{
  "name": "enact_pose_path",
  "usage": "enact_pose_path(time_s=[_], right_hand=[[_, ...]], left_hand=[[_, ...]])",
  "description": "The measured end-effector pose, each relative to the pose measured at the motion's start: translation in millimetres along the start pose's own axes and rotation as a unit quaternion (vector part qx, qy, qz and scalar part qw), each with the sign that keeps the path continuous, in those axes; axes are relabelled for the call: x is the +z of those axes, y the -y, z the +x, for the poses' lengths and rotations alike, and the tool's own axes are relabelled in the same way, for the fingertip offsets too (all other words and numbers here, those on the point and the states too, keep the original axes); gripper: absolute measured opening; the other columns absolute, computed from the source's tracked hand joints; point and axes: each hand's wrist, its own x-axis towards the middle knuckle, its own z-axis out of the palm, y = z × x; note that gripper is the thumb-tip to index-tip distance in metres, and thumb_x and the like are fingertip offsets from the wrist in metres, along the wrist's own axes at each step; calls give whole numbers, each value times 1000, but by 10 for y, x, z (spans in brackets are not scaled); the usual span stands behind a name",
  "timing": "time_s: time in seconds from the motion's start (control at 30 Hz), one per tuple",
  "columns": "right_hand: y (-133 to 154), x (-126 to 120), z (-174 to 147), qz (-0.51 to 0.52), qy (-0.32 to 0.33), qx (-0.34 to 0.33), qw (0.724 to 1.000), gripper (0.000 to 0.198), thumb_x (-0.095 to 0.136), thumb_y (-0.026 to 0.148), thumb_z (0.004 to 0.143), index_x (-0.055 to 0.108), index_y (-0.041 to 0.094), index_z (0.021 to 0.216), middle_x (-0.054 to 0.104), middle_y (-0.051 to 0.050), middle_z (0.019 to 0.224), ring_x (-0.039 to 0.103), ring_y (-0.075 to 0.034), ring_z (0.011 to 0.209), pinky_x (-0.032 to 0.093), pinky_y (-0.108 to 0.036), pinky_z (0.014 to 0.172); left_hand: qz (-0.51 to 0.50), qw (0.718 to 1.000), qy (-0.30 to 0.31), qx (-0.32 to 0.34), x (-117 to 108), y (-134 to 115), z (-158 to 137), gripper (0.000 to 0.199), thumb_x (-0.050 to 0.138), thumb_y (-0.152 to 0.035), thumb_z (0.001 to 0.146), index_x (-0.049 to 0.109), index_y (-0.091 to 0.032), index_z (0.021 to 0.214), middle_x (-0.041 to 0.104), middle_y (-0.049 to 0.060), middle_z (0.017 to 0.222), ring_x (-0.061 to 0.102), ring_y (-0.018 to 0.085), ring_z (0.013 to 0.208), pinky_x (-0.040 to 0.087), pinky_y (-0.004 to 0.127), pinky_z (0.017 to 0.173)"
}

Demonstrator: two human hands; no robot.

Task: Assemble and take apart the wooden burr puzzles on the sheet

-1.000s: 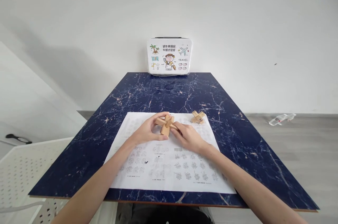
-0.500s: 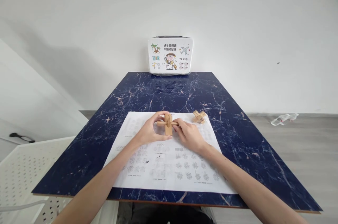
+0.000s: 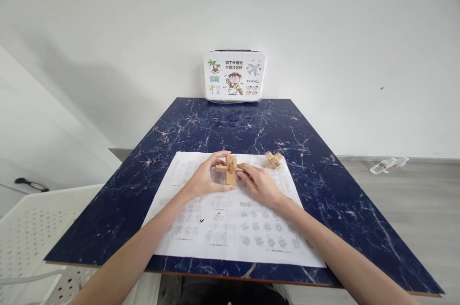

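Observation:
A cross-shaped wooden interlocking puzzle is held above the printed paper sheet. My left hand grips its upright block, thumb at the lower end and fingers at the upper end. From the other side, my right hand pinches the right end of the crosspiece with its fingertips. Some of those fingertips are hidden behind the hand. A second wooden puzzle, with dark marks on its faces, rests at the paper's upper right corner, just beyond my right hand.
Under the paper is a blue marbled table. A white case with cartoon prints stands at its far edge against the wall. To the left is a white perforated surface. Clear plastic bottles lie on the floor at right.
The view has shifted very slightly. Both hands keep the same grip on the wooden puzzle, with no clear movement of its pieces.

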Motion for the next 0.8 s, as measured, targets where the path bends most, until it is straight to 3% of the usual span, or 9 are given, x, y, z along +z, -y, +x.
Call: enact_pose_path(time_s=[0.37, 0.5, 0.63, 0.7, 0.8], right_hand=[[4, -13, -6, -2, -6, -24, 1000, 20, 44, 29, 109, 62, 23, 105, 73, -6, 91, 65, -21, 74, 46, -32, 71], [21, -3, 1, 1, -8, 3, 1000, 18, 46, 30, 108, 62, 23, 108, 74, -7, 94, 65, -23, 77, 47, -34, 72], [88, -38, 22, 36, -51, 2, 998, 22, 45, 30, 107, 60, 23, 122, 70, -11, 117, 66, -25, 99, 51, -39, 87], [129, -65, 30, 60, -79, 12, 995, 23, 42, 32, 108, 60, 22, 120, 69, -11, 118, 64, -26, 106, 50, -40, 92], [156, -79, 34, 103, -73, 74, 989, 25, 44, 41, 108, 60, 23, 112, 71, -9, 110, 65, -24, 95, 50, -38, 83]], left_hand=[[-11, 1000, 7, 7, -9, 35, -10, 87, 93, -32, 71, 50, -34, 147, 58, 9, 152, 60, 33, 135, 49, 50, 112], [-14, 1000, -15, 20, 15, 25, -9, 85, 93, -33, 70, 51, -33, 145, 55, 10, 154, 63, 32, 131, 51, 48, 110], [58, 998, -29, 3, 31, -37, -21, 83, 90, -34, 73, 49, -30, 145, 66, 9, 139, 68, 30, 117, 53, 51, 105], [98, 994, -42, 1, 39, -61, -30, 84, 89, -35, 73, 49, -29, 146, 68, 9, 133, 68, 30, 113, 54, 52, 103], [107, 993, -42, 17, 59, -66, -37, 86, 90, -36, 72, 49, -29, 147, 66, 10, 136, 68, 29, 111, 56, 49, 99]])
